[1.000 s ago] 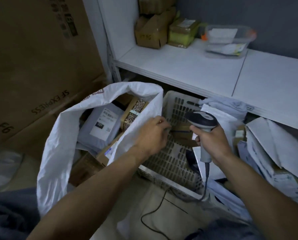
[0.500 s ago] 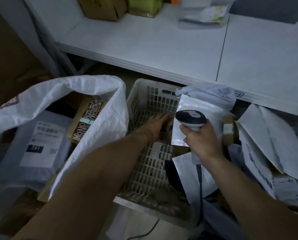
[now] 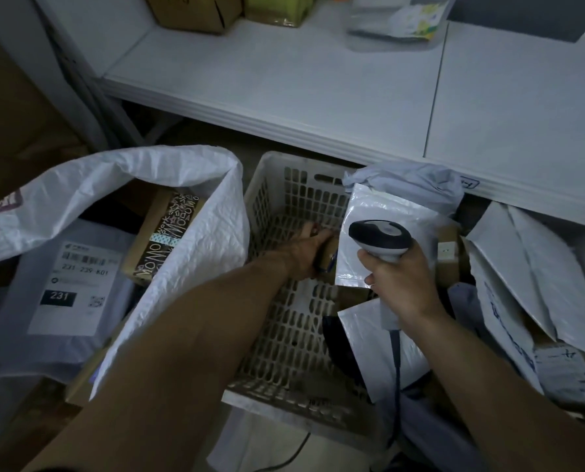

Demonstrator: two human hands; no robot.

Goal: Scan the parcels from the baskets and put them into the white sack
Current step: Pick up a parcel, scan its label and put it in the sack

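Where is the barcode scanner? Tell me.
The barcode scanner is right of centre in the head view, gripped by the right hand over the white basket.

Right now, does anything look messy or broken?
Nothing looks broken. The white mailer bags at the right are piled crooked and crumpled, tilting against each other in and beside the basket.

Left hand reaches forward gripping; right hand grips.

A white shelf spans the dim room. At its back edge stand a cardboard box, a green pack and a clear tub — behind it rises a grey wall, left of it a tall brown carton, under it dark floor.
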